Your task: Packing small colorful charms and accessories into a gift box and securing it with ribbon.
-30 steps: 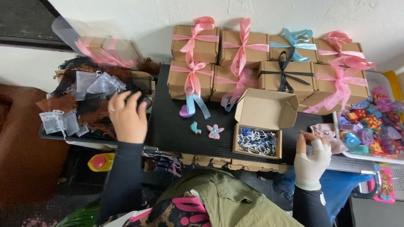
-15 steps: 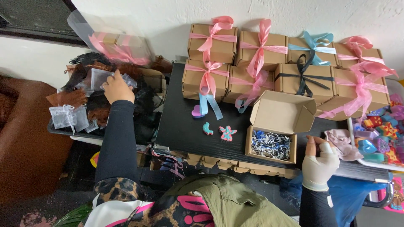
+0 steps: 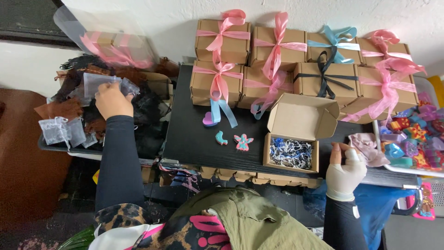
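Observation:
My left hand [image 3: 112,99] reaches out to the left over a heap of sheer organza pouches [image 3: 78,99] and pinches a pale grey pouch [image 3: 99,83]. My right hand [image 3: 344,171], in a white fingerless glove, rests on the front right of the black table [image 3: 194,139], fingers touching a mauve cloth pouch [image 3: 367,146]. Between the hands stands an open brown cardboard box [image 3: 296,139] holding blue and white shredded filler. Three small coloured shapes lie on the table: a heart [image 3: 209,120], a bird [image 3: 221,137] and a star [image 3: 243,141].
Several closed brown boxes tied with pink, blue and black ribbons [image 3: 286,60] are stacked against the white wall. A white tray [image 3: 416,169] of colourful small shapes sits at the right. A clear pouch with pink ribbon [image 3: 104,39] stands at the back left.
My left hand has moved up and further left into the pouch heap and taken hold of a grey pouch. My right hand has shifted slightly toward the mauve pouch.

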